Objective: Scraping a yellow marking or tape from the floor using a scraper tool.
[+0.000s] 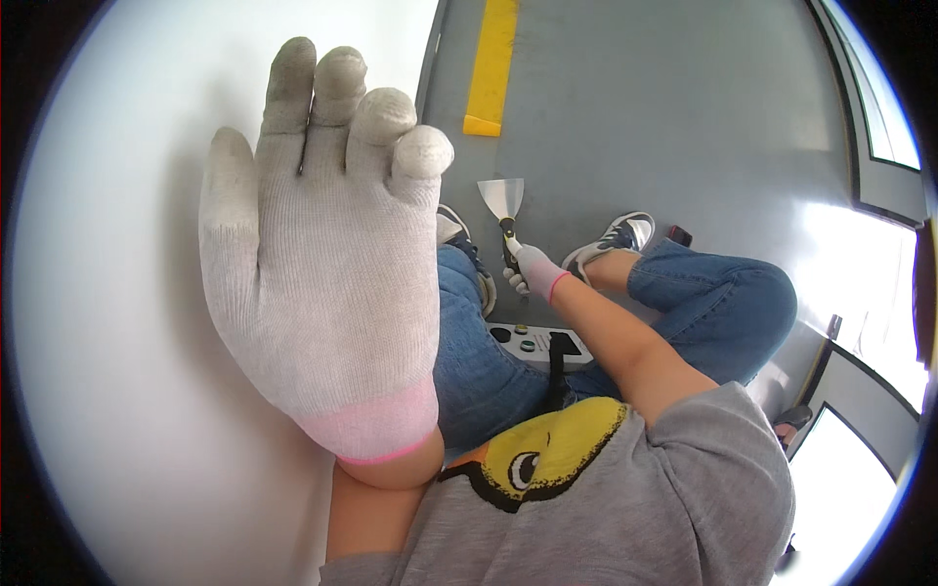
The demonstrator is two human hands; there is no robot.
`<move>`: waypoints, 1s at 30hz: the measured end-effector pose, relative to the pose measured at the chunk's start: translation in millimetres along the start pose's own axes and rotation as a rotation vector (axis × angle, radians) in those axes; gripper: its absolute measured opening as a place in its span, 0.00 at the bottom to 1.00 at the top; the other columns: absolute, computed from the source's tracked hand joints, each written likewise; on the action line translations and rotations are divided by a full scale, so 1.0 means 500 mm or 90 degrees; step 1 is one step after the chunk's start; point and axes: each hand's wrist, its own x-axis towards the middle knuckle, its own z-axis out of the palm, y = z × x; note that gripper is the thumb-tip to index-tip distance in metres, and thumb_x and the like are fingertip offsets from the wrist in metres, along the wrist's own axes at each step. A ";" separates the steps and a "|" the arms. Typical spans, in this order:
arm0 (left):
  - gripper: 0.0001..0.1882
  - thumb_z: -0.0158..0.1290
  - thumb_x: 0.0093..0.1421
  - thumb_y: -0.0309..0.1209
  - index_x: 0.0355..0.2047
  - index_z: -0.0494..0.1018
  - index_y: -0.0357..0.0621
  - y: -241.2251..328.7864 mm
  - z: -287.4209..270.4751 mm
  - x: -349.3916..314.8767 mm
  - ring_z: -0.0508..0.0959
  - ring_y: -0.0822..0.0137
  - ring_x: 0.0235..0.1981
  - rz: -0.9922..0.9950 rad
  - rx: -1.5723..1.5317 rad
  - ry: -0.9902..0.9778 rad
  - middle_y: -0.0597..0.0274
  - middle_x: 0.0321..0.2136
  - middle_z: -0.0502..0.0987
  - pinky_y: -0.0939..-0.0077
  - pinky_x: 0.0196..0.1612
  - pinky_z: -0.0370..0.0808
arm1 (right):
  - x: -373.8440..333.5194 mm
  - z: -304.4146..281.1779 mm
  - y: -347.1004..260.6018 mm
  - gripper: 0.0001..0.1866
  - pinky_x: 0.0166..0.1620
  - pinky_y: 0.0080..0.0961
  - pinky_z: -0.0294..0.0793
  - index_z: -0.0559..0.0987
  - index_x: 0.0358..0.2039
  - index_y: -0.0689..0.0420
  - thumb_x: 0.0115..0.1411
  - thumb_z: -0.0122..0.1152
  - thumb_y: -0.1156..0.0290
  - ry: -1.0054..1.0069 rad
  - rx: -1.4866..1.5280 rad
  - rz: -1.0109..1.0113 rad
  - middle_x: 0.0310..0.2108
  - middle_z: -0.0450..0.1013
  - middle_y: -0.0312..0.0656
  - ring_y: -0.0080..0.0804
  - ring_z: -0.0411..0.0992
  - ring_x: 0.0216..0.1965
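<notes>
My left hand (327, 264), in a greyish-white knit glove with a pink cuff, is raised close to the camera beside the white wall. Its palm faces me, the fingers stretch upward with slightly bent tips, and nothing is in it. Farther off, my right hand (532, 272), gloved the same way, is closed around the black handle of a putty knife (502, 198). The knife's broad metal blade points away from me, over the grey floor. Part of the handle is hidden by the fingers.
A white wall (127, 293) runs along the left. The grey floor (664, 107) carries a yellow tape strip (491, 63). A light-coloured box with round buttons (542, 344) lies between my jeans-clad legs. Bright glass panels with dark frames stand at right; a small dark object (679, 235) is beyond my right shoe.
</notes>
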 end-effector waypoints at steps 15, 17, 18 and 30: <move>0.27 0.25 0.63 0.42 0.50 0.55 0.26 -0.004 -0.002 -0.004 0.62 0.61 0.38 0.010 0.024 0.012 0.46 0.43 0.62 0.70 0.42 0.61 | 0.059 0.128 -0.167 0.23 0.11 0.22 0.48 0.62 0.26 0.51 0.57 0.37 0.43 0.048 0.055 0.046 0.12 0.58 0.36 0.23 0.52 0.08; 0.27 0.26 0.63 0.41 0.50 0.54 0.26 -0.001 0.000 -0.005 0.61 0.61 0.39 -0.004 0.018 0.005 0.47 0.44 0.62 0.70 0.42 0.60 | 0.045 0.129 -0.125 0.23 0.10 0.22 0.47 0.63 0.26 0.51 0.56 0.37 0.42 0.051 -0.002 0.031 0.11 0.58 0.36 0.22 0.51 0.07; 0.27 0.26 0.63 0.41 0.50 0.54 0.26 0.001 0.000 -0.005 0.61 0.61 0.39 0.000 0.019 0.003 0.47 0.44 0.62 0.70 0.42 0.60 | 0.017 0.143 -0.097 0.23 0.09 0.21 0.47 0.63 0.26 0.51 0.57 0.37 0.43 0.077 -0.025 -0.026 0.11 0.58 0.35 0.21 0.50 0.07; 0.27 0.27 0.63 0.41 0.51 0.54 0.26 -0.001 0.005 -0.001 0.62 0.61 0.39 0.021 0.023 0.050 0.45 0.44 0.62 0.69 0.42 0.60 | 0.069 0.181 -0.219 0.22 0.10 0.21 0.46 0.61 0.24 0.51 0.57 0.39 0.43 0.007 0.061 0.087 0.10 0.56 0.33 0.21 0.50 0.07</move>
